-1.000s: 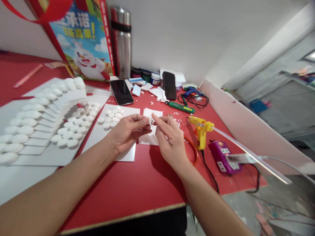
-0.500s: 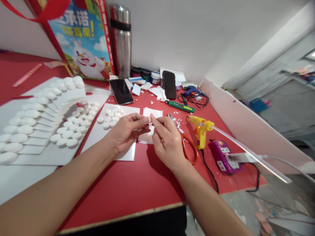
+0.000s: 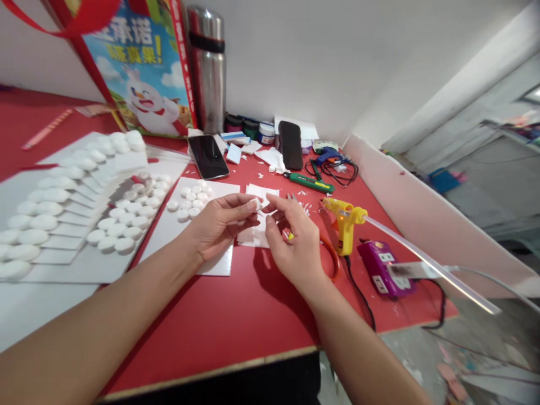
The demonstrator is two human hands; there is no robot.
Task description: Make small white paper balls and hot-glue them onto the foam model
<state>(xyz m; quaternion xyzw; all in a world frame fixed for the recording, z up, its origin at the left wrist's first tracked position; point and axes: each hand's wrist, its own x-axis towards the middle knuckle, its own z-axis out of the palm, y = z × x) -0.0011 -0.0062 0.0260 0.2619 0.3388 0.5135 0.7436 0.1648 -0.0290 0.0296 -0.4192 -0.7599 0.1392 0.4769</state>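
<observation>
My left hand [image 3: 225, 222] pinches a small white piece [image 3: 258, 205] between thumb and fingers; its exact kind is too small to make out. Just right of it, my right hand [image 3: 293, 233] has its thumb and forefinger spread, with nothing seen between them. Beneath both hands lie white paper sheets [image 3: 255, 239]. A white board [image 3: 217, 267] to the left carries a cluster of round white discs [image 3: 193, 199]. Partly behind my right hand are scissors, their orange handle [image 3: 333, 261] showing.
A yellow hot glue gun [image 3: 346, 225] with a long glue stick stands right, by a purple power box [image 3: 386, 270]. A green cutter [image 3: 311, 183], phones [image 3: 208, 157] and a steel flask [image 3: 207, 73] are behind. Stepped white pieces [image 3: 54, 225] fill the left.
My right hand has drawn back slightly to the right, its thumb and forefinger parting from the white piece. My left hand still holds that piece, now more visible.
</observation>
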